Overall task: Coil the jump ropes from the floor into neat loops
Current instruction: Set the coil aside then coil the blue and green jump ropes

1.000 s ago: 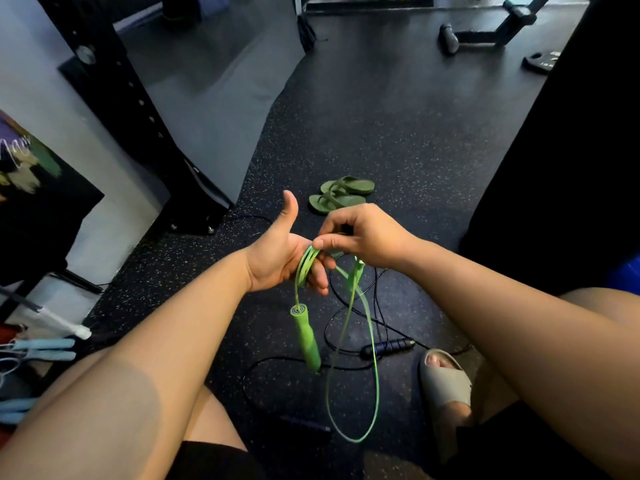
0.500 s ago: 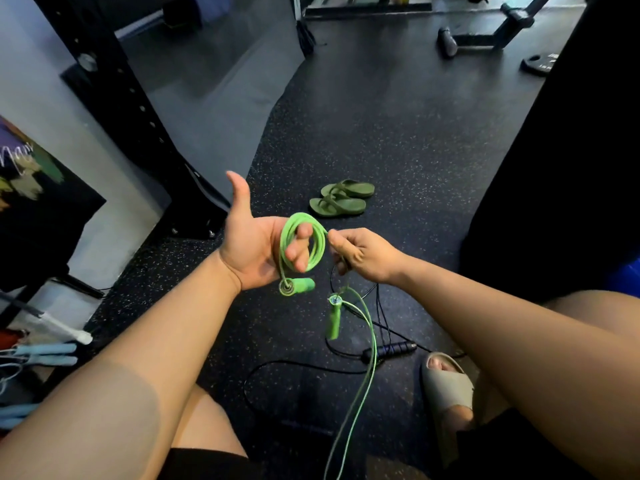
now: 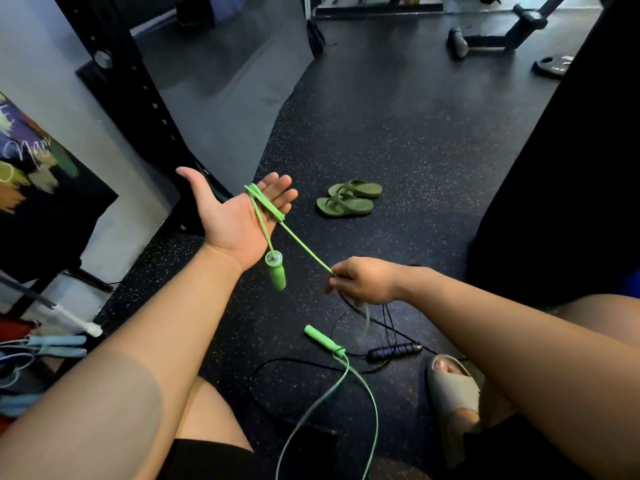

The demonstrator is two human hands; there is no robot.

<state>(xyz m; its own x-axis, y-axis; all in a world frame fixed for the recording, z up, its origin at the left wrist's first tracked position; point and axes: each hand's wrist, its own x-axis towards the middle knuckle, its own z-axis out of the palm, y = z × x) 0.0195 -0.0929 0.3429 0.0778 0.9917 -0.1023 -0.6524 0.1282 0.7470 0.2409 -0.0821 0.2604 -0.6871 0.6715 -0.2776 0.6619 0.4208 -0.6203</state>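
Observation:
My left hand [image 3: 235,216] is held out flat, palm up, fingers spread. A few turns of the green jump rope [image 3: 298,242] are wrapped around its fingers. One green handle [image 3: 276,271] hangs below the palm. My right hand [image 3: 363,284] pinches the rope lower right and holds it taut from the left fingers. The other green handle [image 3: 323,341] dangles below, with the rest of the cord looping down to the bottom edge. A black jump rope [image 3: 394,349] lies on the floor beneath my right hand.
Green flip-flops [image 3: 348,199] lie on the dark speckled floor ahead. My foot in a grey slide [image 3: 450,389] rests at lower right. Light blue rope handles [image 3: 59,342] sit at the left edge. A black rack upright [image 3: 135,88] stands left, gym equipment [image 3: 512,26] far back.
My left hand has opened flat and lifted away, and the round coil has tightened onto its fingers. My right hand has pulled down and right, stretching the rope taut. The loose handle has dropped lower.

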